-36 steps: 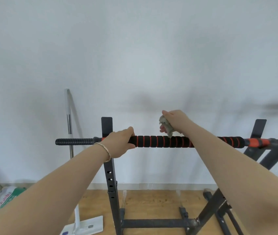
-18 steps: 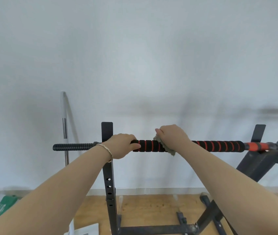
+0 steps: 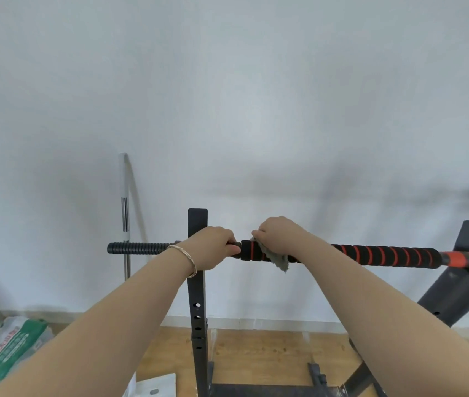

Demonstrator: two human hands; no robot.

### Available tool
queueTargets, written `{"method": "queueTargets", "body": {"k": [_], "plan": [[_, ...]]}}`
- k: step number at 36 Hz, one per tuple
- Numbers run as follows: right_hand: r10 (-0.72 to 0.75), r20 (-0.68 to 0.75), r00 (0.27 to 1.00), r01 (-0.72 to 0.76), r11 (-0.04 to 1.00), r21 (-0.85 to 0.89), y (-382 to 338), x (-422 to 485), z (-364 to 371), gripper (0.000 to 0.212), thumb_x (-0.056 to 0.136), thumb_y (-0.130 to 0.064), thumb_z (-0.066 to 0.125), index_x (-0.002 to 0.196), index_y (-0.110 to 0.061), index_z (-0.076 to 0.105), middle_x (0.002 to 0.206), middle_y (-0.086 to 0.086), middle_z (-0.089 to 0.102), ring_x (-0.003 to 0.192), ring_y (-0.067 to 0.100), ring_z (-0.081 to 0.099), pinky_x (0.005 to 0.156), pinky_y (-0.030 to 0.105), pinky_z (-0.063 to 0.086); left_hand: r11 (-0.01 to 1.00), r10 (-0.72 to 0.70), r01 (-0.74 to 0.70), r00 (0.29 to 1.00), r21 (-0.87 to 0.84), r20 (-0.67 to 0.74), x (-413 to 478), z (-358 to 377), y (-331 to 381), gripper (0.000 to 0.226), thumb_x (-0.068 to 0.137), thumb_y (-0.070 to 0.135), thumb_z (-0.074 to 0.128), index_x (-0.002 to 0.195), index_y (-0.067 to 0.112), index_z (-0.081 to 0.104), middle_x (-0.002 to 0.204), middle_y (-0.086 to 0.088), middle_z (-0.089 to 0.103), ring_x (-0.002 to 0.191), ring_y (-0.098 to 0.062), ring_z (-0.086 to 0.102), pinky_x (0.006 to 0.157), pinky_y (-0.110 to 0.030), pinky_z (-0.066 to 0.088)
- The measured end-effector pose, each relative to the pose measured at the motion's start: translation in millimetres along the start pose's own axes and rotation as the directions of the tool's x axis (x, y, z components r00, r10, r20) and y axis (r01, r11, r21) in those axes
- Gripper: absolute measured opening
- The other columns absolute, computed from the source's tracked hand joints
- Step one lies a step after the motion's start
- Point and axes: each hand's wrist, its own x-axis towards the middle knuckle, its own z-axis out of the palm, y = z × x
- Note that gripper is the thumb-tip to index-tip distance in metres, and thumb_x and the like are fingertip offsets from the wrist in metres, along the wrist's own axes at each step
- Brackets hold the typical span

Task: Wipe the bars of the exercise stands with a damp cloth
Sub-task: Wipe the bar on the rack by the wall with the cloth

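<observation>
A black bar with red rings (image 3: 385, 256) lies level across two black stands, the left upright (image 3: 198, 305) in the middle and the right stand (image 3: 456, 290) at the edge. My left hand (image 3: 213, 247) grips the bar just beside the left upright. My right hand (image 3: 279, 239) holds a grey cloth (image 3: 277, 260) wrapped over the padded part, close to my left hand. A corner of the cloth hangs under the bar.
A white and chrome mop pole (image 3: 124, 213) leans on the white wall at the left, its flat head (image 3: 156, 386) on the wooden floor. A green and white plastic pack (image 3: 9, 348) lies at the lower left. Stand base bars cross the floor below.
My right hand came down from above the bar onto it and slid the cloth left toward my left hand. My left hand kept its grip.
</observation>
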Motion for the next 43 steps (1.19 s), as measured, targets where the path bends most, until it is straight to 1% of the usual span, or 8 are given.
{"method": "queueTargets", "body": {"k": [5,9,12,16,23,30,39,43], "plan": [[0.019,0.227,0.974,-0.056,0.986,0.157,3.0,0.0,-19.1,0.036,0.099,-0.035,0.044,0.092,-0.009,0.068,0.070,0.003,0.075,0.067,0.021,0.068,0.069,0.030,0.052,1.000,0.014,-0.015,1.000,-0.008,-0.019,-2.0,-1.4,0.0,0.027,0.101,0.035,0.047,0.114,0.019,0.064,0.107,0.003,0.062,0.096,-0.015,0.054,0.076,-0.026,0.039],[0.036,-0.051,0.998,-0.034,0.999,0.031,5.3,11.5,-12.3,0.037,0.102,-0.028,0.040,0.076,-0.010,0.059,0.081,0.005,0.060,0.083,0.025,0.056,0.067,0.033,0.040,0.999,0.032,-0.033,0.999,-0.022,-0.044,-6.0,-1.2,-1.5,0.024,0.100,0.036,0.049,0.109,0.020,0.066,0.098,0.006,0.060,0.090,-0.014,0.055,0.073,-0.026,0.039],[0.100,-0.304,0.947,-0.025,0.970,0.244,13.4,10.5,-4.3,0.041,0.104,-0.028,0.035,0.078,-0.009,0.061,0.082,0.003,0.063,0.085,0.025,0.058,0.071,0.033,0.039,0.999,0.043,-0.044,0.997,-0.030,-0.059,-7.4,-1.1,-2.1,0.023,0.100,0.035,0.049,0.105,0.022,0.067,0.096,0.006,0.062,0.089,-0.015,0.057,0.076,-0.026,0.044],[0.164,-0.468,0.868,0.119,0.847,0.518,9.5,-16.9,-3.4,0.040,0.105,-0.031,0.038,0.090,-0.003,0.062,0.082,0.008,0.066,0.083,0.025,0.059,0.072,0.036,0.045,0.998,0.052,-0.054,0.994,-0.020,-0.101,-9.7,-0.2,-3.1,0.023,0.099,0.036,0.050,0.102,0.023,0.069,0.090,0.008,0.061,0.085,-0.014,0.057,0.072,-0.025,0.043],[0.320,-0.246,0.915,0.039,0.537,0.842,-3.2,-51.7,-4.4,0.035,0.104,-0.021,0.039,0.125,-0.002,0.061,0.105,0.005,0.054,0.096,0.019,0.049,0.085,0.035,0.042,0.990,0.003,-0.034,0.975,-0.138,-0.223,-16.0,2.7,-2.1,0.027,0.095,0.035,0.061,0.117,0.020,0.067,0.104,0.007,0.061,0.096,-0.010,0.056,0.080,-0.021,0.040],[0.283,-0.183,0.942,0.147,0.145,0.978,-9.4,-75.0,-6.0,0.022,0.093,0.003,0.049,0.102,-0.009,0.065,0.091,0.008,0.071,0.074,0.022,0.069,0.062,0.036,0.058,0.935,-0.072,-0.072,0.920,-0.348,-0.385,-35.8,-0.9,5.8,0.023,0.095,0.032,0.061,0.116,0.025,0.068,0.109,0.013,0.062,0.101,-0.002,0.057,0.091,-0.019,0.043],[0.242,-0.236,0.941,0.264,-0.089,0.961,-45.1,-86.1,0.5,0.020,0.090,-0.006,0.071,0.110,-0.006,0.068,0.108,0.016,0.072,0.088,0.033,0.072,0.074,0.057,0.059,0.578,-0.078,-0.125,0.975,-0.806,-0.207,-74.7,-9.7,9.4,0.024,0.099,0.035,0.055,0.110,0.023,0.072,0.101,0.004,0.075,0.097,-0.007,0.070,0.090,-0.026,0.052],[0.180,-0.232,0.956,0.264,-0.186,0.946,-64.6,-88.6,2.0,0.020,0.091,-0.001,0.068,0.111,-0.001,0.064,0.104,0.016,0.071,0.086,0.029,0.073,0.073,0.044,0.061,0.497,-0.070,-0.115,0.983,-0.860,-0.172,-86.7,-13.9,-5.4,0.030,0.097,0.030,0.061,0.127,0.025,0.063,0.113,0.006,0.073,0.103,-0.010,0.069,0.089,-0.028,0.049]]}}
